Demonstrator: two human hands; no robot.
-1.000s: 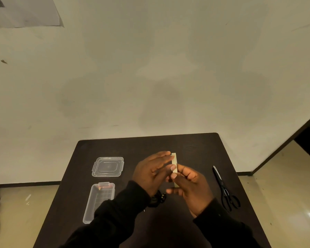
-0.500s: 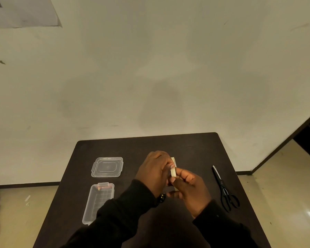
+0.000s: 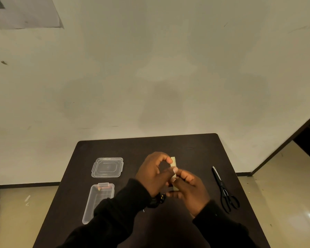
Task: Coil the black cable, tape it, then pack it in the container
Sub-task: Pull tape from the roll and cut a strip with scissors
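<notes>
Holding strip: pale cream strip of tape (image 3: 174, 167) pinched upright between both hands above the middle of the dark brown table (image 3: 186, 145), probably to keep the sticky side clear of table and sleeves until wrapped.
Left hand (image 3: 154, 173): closed on the strip, thumb and forefinger (image 3: 169, 159) curled into a ring near its upper end, another fingertip pressing lower down.
Right hand (image 3: 190, 188): closed on the strip's lower part, palm turned inward, steadying it from the other side.
Black cable (image 3: 157, 200): only a small dark bundle with a plug end visible, tucked under the left wrist on or just above the table; coiled or not, cannot tell; likely kept close for taping.
Clear rectangular plastic container (image 3: 98, 203): open, at the table's left, with something small and orange at its far end; no cable inside.
Clear plastic lid (image 3: 107, 167): flat just beyond the container, set aside for closing.
Black-handled scissors (image 3: 224, 192): at the right, well apart from the hands, untouched.
Against a second ago: left fingers then lay stretched flat along the strip, now curled and pinching; strip, container, lid and scissors unmoved.
Against half a second ago: left fist less tight, ring of thumb and finger opened.
</notes>
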